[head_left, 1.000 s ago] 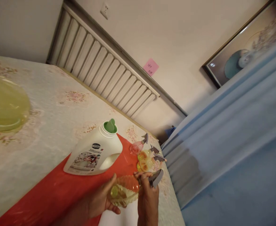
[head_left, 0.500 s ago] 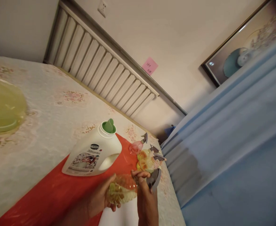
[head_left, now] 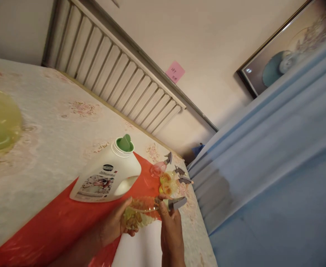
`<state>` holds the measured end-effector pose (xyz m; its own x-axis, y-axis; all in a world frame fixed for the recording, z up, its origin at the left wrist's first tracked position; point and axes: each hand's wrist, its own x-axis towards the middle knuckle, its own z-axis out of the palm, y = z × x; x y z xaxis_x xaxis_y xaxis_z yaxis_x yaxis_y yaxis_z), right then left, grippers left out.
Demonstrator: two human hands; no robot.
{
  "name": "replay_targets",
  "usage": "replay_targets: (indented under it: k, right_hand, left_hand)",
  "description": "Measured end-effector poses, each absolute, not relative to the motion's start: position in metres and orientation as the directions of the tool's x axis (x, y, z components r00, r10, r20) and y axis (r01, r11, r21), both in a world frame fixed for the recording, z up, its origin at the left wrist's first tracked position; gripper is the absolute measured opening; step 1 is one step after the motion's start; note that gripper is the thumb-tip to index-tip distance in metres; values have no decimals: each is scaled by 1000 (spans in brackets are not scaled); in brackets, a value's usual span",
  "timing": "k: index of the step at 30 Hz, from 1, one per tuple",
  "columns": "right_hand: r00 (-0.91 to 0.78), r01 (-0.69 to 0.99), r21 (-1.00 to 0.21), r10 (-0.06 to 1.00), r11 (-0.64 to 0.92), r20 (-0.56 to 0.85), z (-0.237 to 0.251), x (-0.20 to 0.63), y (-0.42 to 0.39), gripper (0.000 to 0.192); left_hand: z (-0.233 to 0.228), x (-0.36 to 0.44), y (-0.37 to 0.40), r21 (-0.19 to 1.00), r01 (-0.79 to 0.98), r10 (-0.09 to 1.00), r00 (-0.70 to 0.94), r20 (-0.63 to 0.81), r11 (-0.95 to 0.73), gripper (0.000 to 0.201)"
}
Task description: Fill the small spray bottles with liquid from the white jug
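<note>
A clear spray bottle [head_left: 143, 204] with yellowish liquid and a grey trigger head lies tilted between my hands. My left hand [head_left: 121, 218] is wrapped round its body. At the neck, just below the grey head, the fingers of my right hand [head_left: 170, 218] are closed. Behind my hands a white detergent jug [head_left: 107, 178] stands uncapped on a red sheet [head_left: 57, 215], its green pouring spout showing in the mouth. Farther right stand a pink spray bottle [head_left: 158, 169] and yellow spray bottles [head_left: 167, 183] with grey trigger heads.
A yellow-green transparent basin [head_left: 1, 118] sits at the left on the flowered tablecloth [head_left: 48, 122]. A white surface [head_left: 137, 246] lies below my hands. Beyond the table are a radiator [head_left: 109, 66], a pink note [head_left: 175, 72], a framed picture [head_left: 279, 63] and a blue curtain [head_left: 263, 159].
The spray bottle's grey trigger head has turned and now points more to the right. My right hand has shifted its hold about the neck. The whole view has moved slightly.
</note>
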<state>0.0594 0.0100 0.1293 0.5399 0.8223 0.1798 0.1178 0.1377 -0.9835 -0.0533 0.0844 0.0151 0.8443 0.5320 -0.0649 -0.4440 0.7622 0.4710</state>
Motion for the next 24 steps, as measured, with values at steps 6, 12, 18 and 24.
replay_targets:
  k: [6,12,18,24]
  right_hand:
    - [611,70,-994,784,84,109,125,60,7,45]
    - [504,226,-973,848,54,165,127,55,0,40]
    - [378,520,-853,905,-35,193,129,44,0,30]
    - [270,646,-763,936,-1,228,126,32,12,21]
  left_hand:
    - [27,-65,80,575,-445,508,859,58,687,53]
    - [28,-88,80,774,-448,534,828,169,449,66]
    - [28,-107,74,970,-236,666,732,141,53,70]
    - [19,-110,77,975,-35,787,584,198,-220,64]
